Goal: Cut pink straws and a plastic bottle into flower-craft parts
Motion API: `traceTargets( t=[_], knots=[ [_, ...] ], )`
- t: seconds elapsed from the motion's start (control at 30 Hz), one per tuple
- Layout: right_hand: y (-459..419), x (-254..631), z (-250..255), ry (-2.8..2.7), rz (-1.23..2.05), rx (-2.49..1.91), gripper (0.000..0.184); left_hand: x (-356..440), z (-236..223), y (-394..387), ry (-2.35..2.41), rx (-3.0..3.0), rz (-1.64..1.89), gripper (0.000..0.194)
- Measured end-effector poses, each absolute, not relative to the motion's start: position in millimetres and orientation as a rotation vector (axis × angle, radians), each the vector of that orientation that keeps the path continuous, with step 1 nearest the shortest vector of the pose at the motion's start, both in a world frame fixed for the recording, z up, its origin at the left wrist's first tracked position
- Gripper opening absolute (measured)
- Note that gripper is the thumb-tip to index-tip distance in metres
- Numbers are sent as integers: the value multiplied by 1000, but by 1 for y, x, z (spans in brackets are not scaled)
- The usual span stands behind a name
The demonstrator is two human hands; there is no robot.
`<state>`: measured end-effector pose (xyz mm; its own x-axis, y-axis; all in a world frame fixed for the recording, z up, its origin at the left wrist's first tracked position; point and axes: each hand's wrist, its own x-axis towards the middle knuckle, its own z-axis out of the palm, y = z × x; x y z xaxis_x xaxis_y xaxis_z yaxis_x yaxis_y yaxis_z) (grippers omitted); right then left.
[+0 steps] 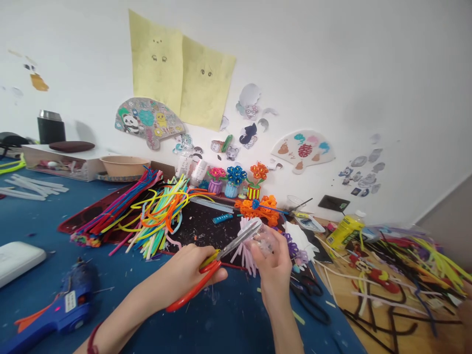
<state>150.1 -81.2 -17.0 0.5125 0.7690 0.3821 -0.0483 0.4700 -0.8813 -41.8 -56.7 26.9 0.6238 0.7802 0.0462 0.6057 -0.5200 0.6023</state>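
My left hand (197, 268) is closed round the red and yellow handles of a pair of scissors (210, 282). Their metal blades point up and right, towards my other hand, and overlap what it holds. My right hand (275, 255) grips a clear, crinkled plastic piece (262, 243) with small dark specks; its exact kind I cannot make out. Behind the blades lie pale lilac pipe cleaners (245, 258), partly hidden. Purple curled pipe cleaners (291, 246) sit just beyond my right hand. Black-handled scissors (311, 297) rest on the blue table to its right.
A blue hot glue gun (73, 300) lies at the left front near a white case (20, 263). Bundles of coloured pipe cleaners (162, 211) cover a dark tray (199, 226). Small flower pots (236, 182) stand by the wall. A yellow bottle (345, 231) stands right, among more pipe cleaners.
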Motion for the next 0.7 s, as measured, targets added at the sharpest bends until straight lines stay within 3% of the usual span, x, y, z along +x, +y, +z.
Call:
traceTargets(
  t=[0.27, 0.7],
  knots=[
    [-83, 148, -16, -851, 592, -961, 56, -41, 17, -53, 1097, 2308, 478, 48],
    [-80, 158, -20, -898, 508, -897, 56, -44, 15, -47, 1111, 2408, 437, 43]
  ],
)
